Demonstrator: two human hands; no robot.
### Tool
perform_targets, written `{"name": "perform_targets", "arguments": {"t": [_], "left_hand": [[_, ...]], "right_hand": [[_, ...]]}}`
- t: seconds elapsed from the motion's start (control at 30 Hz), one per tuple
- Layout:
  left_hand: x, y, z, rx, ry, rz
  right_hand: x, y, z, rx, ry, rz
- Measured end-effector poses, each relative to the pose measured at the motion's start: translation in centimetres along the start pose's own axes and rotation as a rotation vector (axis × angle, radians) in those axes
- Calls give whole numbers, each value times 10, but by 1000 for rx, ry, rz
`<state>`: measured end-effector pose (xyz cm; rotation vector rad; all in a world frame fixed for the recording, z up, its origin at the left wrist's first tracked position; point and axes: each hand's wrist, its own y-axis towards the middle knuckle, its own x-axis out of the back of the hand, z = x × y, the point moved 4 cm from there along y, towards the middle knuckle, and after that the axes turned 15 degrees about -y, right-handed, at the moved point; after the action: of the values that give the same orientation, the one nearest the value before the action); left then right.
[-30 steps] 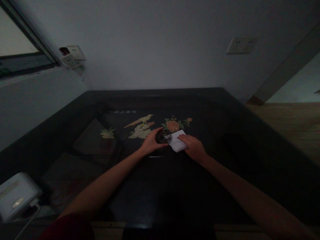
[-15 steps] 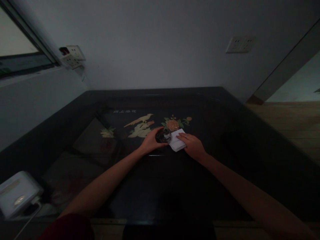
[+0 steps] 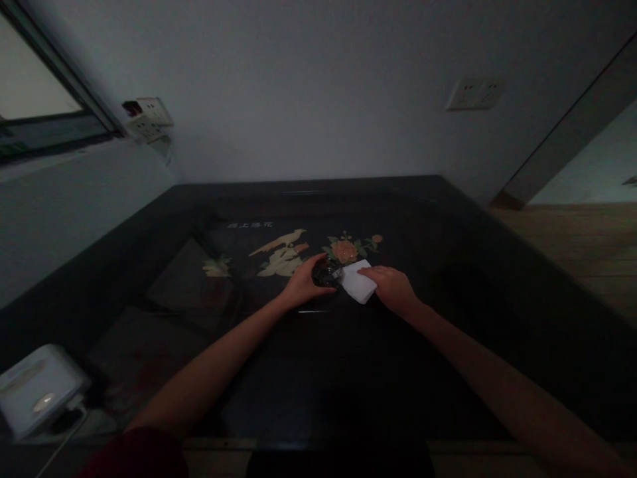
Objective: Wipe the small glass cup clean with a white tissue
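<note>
Item: small dark round vessel (image 3: 326, 273), apparently glass, low and squat, with a faint sheen on its rim; the dim light hides whether anything is in it. Location: standing on the black lacquered table (image 3: 448, 345), inside the curl of the left hand (image 3: 300, 287), thumb on the far side and fingers wrapped around the near-left wall, so the grip is closed on the vessel and steadies it upright. Companion item: folded white cloth or tissue pad (image 3: 359, 281), roughly square, lying flat on the table just right of the vessel, its near-left corner touching or all but touching the vessel's side; which of the two cannot be told. The right hand (image 3: 393, 289) lies palm down with fingertips pressed on the pad's right edge, pinning rather than clearly pinching it; whether any finger is tucked beneath is not visible. Step in hand, by judgement: wiping around or against the held vessel, the pad being at its base. The next move would call for a firm hold by the left hand while the pad is slid or lifted against the glass, with light pressure so the vessel does not tip. Surroundings: painted bird-and-flower inlay (image 3: 298, 247) just beyond both hands; a white box-like device (image 3: 34, 388) well to the left of the left forearm, near the table's front corner.
</note>
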<state>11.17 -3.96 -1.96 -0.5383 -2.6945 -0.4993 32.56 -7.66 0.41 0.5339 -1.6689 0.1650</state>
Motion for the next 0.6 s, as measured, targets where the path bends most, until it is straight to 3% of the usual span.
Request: {"name": "perform_targets", "arguments": {"t": [0.23,0.33,0.4,0.6], "left_hand": [[4,-3,-4,-14,-45,-65],[8,-1,-6,-38,-111,-129],[9,1,-8,-49,-198,-171],[-6,0,-14,35,-682,-138]], "right_hand": [[14,7,-21,-138,140,-39],[33,16,-36,-230,317,-176],[50,25,-38,-214,475,-312],[78,38,-6,-98,647,-449]]}}
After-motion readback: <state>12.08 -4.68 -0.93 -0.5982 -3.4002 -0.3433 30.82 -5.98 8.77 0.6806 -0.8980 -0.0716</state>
